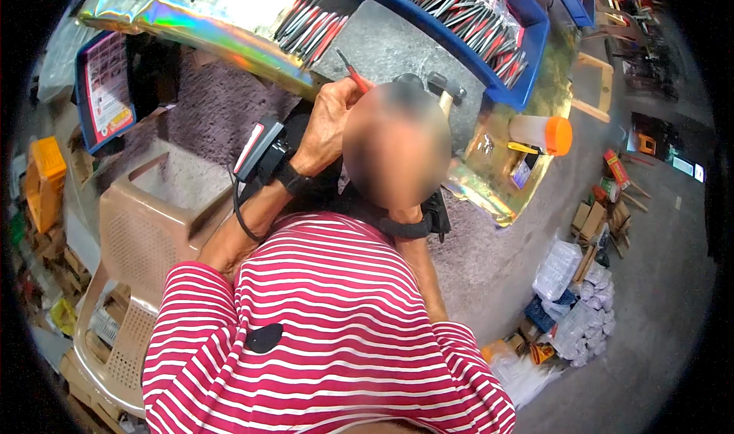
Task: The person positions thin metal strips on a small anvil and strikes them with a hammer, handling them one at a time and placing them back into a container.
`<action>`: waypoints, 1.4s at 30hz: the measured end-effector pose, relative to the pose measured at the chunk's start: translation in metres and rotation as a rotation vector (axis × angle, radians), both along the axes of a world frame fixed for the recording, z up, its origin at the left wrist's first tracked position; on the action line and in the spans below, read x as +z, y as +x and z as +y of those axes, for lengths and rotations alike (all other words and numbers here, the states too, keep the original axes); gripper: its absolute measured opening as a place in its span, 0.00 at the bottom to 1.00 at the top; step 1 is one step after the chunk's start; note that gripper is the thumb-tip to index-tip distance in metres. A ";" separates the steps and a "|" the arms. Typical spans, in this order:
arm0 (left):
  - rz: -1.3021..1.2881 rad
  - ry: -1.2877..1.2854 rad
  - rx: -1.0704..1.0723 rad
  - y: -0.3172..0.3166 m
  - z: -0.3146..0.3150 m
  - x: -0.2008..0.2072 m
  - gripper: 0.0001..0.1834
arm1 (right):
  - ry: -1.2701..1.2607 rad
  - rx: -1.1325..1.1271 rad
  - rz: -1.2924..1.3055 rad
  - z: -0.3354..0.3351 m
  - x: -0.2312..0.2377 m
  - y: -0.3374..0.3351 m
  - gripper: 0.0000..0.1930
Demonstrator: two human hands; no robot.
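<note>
My left hand [330,120] is closed on a slim red-handled tool [355,76], its thin dark shaft pointing up and away over the near edge of a grey metal plate [382,36]. A round blurred patch covers my right hand [397,147], so its fingers and anything in them cannot be made out. Just beyond it, a hammer [446,88] with a dark head and pale handle rests on the plate. To the plate's left lies a bunch of slim red, black and grey tools [312,27].
A blue tray [537,59] full of similar slim tools stands at the far side. An orange-lidded jar [541,134] is on the gold-covered table [222,40] at right. Left of me is a beige plastic chair [141,235]; wrapped packs [585,312] lie on the floor at right.
</note>
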State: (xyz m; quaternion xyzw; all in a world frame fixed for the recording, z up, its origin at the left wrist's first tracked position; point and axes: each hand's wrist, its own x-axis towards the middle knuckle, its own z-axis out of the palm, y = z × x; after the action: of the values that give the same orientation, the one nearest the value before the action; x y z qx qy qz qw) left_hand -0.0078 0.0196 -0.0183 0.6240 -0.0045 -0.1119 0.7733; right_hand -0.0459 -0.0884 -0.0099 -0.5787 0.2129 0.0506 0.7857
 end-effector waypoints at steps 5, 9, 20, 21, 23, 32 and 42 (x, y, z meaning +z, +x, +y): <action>0.105 -0.112 -0.035 0.000 0.004 0.008 0.08 | 0.004 0.007 0.001 -0.003 0.004 -0.002 0.04; 0.165 -0.145 -0.057 0.002 0.006 0.012 0.10 | 0.099 -0.001 -0.031 -0.001 0.013 -0.001 0.05; 0.090 -0.153 -0.057 -0.002 0.007 0.018 0.10 | 0.069 0.022 -0.167 -0.008 0.005 -0.004 0.05; 0.095 -0.162 -0.062 -0.002 0.006 0.018 0.09 | 0.066 0.024 -0.180 -0.009 0.003 -0.003 0.05; 0.095 -0.171 -0.068 -0.001 0.003 0.018 0.08 | 0.059 0.018 -0.191 -0.009 0.005 -0.004 0.05; -0.112 -0.018 -0.034 0.006 -0.010 0.013 0.05 | -0.020 -0.086 -0.180 -0.022 -0.010 -0.002 0.08; -0.270 0.089 0.062 0.025 -0.029 0.004 0.02 | 0.141 -0.029 -0.180 -0.023 0.016 0.002 0.12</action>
State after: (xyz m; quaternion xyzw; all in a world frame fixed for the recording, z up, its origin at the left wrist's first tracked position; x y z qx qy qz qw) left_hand 0.0177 -0.0097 -0.0142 0.6671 -0.0844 -0.0033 0.7402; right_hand -0.0436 -0.1118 0.0066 -0.5212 0.1458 0.0018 0.8409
